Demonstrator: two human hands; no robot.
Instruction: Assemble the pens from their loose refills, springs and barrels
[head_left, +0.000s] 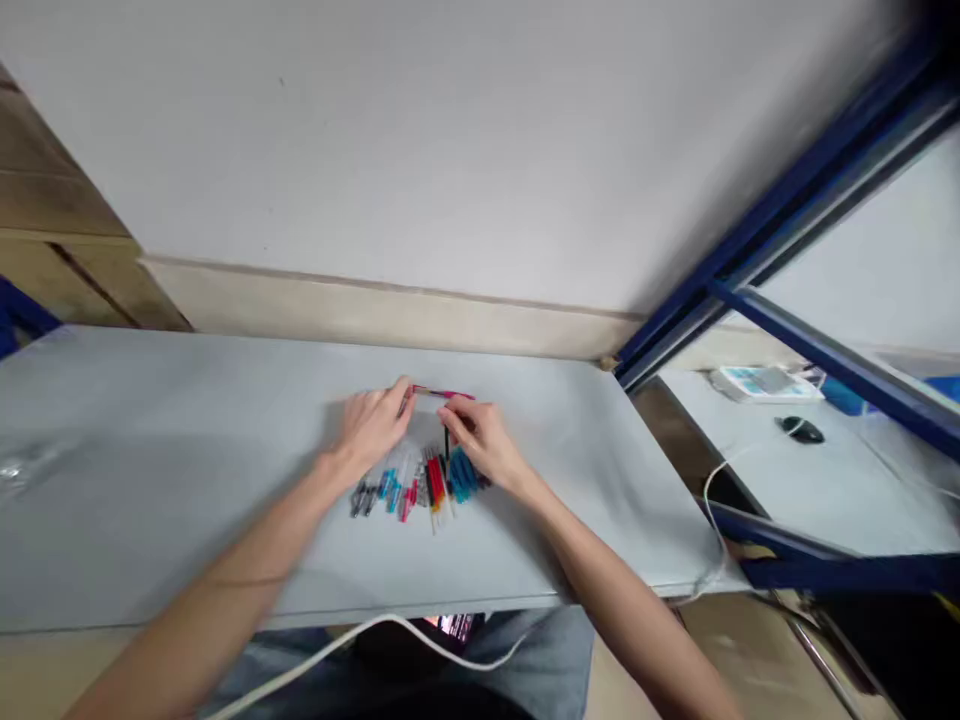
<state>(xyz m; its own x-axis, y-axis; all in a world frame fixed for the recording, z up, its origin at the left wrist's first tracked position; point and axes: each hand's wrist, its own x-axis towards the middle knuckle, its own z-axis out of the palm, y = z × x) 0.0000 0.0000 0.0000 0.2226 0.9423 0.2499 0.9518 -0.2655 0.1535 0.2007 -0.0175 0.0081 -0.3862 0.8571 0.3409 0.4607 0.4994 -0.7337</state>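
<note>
On the pale table (225, 430) lies a row of small coloured pens or pen parts, with clear and grey ones at the left, red ones (436, 478) in the middle and blue ones (463, 475) at the right. My left hand (377, 418) is closed at the left end of a thin pink and red pen-like piece (446, 393), beyond the row. My right hand (480, 432) pinches a thin dark stick (447, 442), just above the row and near the pink piece's right end. Blur hides fine details.
A crumpled clear plastic item (19, 470) lies at the table's far left. Blue metal framing (750, 250) rises at the right, with a second table (862, 490) beyond it holding a black mouse (800, 430). A white cable (390, 620) hangs across the near edge.
</note>
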